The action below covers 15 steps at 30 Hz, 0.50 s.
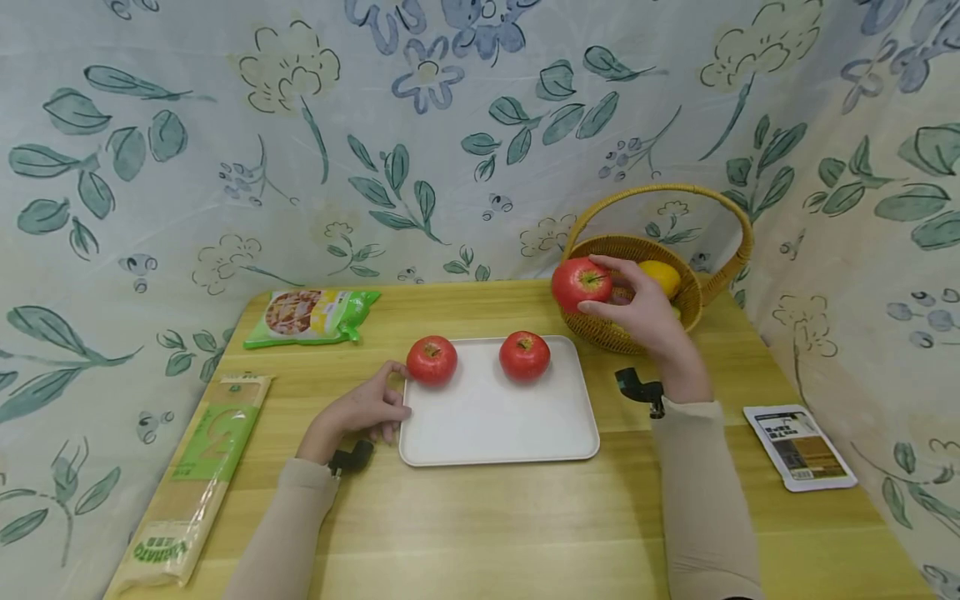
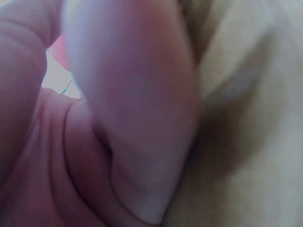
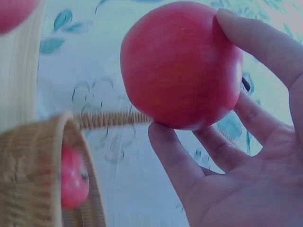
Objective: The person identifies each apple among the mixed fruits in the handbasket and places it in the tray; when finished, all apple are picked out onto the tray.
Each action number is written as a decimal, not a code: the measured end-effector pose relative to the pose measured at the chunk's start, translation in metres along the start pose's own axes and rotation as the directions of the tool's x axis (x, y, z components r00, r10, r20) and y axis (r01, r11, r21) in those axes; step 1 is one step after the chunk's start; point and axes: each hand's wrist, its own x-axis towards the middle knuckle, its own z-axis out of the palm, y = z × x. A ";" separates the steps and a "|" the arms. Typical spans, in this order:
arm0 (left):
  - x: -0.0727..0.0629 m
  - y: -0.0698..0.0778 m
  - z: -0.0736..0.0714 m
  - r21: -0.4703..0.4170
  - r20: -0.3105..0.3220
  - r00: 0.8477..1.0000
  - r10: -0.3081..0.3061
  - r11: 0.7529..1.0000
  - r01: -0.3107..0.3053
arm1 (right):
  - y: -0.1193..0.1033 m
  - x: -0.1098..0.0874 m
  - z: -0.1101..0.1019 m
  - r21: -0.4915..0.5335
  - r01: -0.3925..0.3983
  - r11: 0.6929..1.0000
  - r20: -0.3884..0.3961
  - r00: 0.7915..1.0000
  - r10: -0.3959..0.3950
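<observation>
A red apple (image 1: 576,285) is held between the thumb and fingers of my right hand (image 1: 637,304), above the left side of the wicker basket (image 1: 611,337). The right wrist view shows that apple (image 3: 180,66) close up, fingertips at its sides. Two more apples lie on the white tray (image 1: 498,425): one apple (image 1: 432,361) at its back left corner, another apple (image 1: 524,357) near the back edge. My left hand (image 1: 363,406) rests at the tray's left edge, fingers loosely bent, fingertips close to the left apple. The left wrist view is mostly blurred fingers.
In the basket are a yellow fruit (image 1: 662,277) and a red fruit (image 3: 74,178); its arched handle (image 1: 660,190) stands up. A green food bag (image 1: 311,317) and a long noodle pack (image 1: 202,475) lie on the left. A flat white packet (image 1: 799,447) lies at right.
</observation>
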 end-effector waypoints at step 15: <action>-0.001 0.000 0.000 -0.001 0.008 1.000 0.006 1.000 -0.006 | -0.020 -0.005 0.059 0.069 0.098 0.993 0.221 0.969 -0.111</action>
